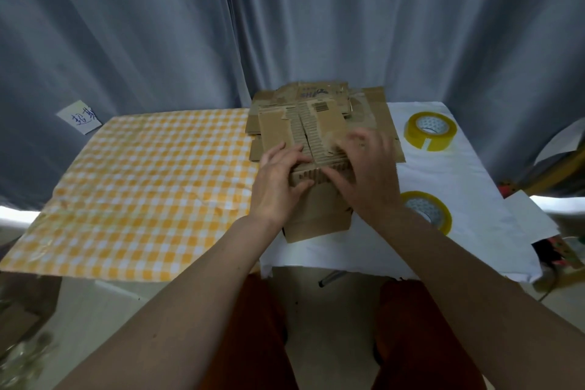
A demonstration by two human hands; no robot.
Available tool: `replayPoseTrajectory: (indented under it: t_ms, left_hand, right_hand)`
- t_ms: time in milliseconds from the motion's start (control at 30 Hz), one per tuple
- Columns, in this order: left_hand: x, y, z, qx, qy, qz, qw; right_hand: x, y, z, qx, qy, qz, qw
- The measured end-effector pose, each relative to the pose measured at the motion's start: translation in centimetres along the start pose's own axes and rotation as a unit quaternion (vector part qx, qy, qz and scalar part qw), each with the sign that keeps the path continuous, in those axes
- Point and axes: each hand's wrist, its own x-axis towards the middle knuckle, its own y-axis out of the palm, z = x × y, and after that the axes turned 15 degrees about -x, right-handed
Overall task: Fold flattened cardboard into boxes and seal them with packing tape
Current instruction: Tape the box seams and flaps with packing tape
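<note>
The cardboard box (316, 168) stands on the white cloth (459, 187), just right of the yellow checked cloth (142, 184), and it is the landmark for the rest. Its top flaps are folded down and meet along a middle seam (the paper there is torn and shows the ribs). The left hand (278, 180) holds the box at its near left top edge, fingers on the flap and thumb curled against the front wall. The right hand (367, 168) lies on the right flap with spread, slightly bent fingers; it is blurred, so I cannot tell if it grips. Behind the box lies a pile of flat cardboard (319, 101). Right of the box are two rolls of yellow tape: the far roll (430, 131) and the near roll (430, 210), which the right forearm partly hides.
</note>
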Motion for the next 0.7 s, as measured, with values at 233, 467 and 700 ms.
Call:
replayPoseTrajectory:
  t_ms: [233, 467, 700]
  left_hand:
    - [-0.1, -0.4, 0.6, 0.043, 0.014, 0.022, 0.999]
    - [0.0, -0.7, 0.1, 0.06, -0.006, 0.032, 0.998]
    - [0.1, -1.4, -0.5, 0.082, -0.077, -0.018, 0.993]
  right_hand:
    - [2.1, 0.6, -0.3, 0.144, 0.096, 0.255, 0.951]
    - [1.2, 0.0, -0.6, 0.161, 0.157, 0.297, 0.928]
    - [1.2, -1.7, -0.2, 0.133, 0.138, 0.263, 0.946]
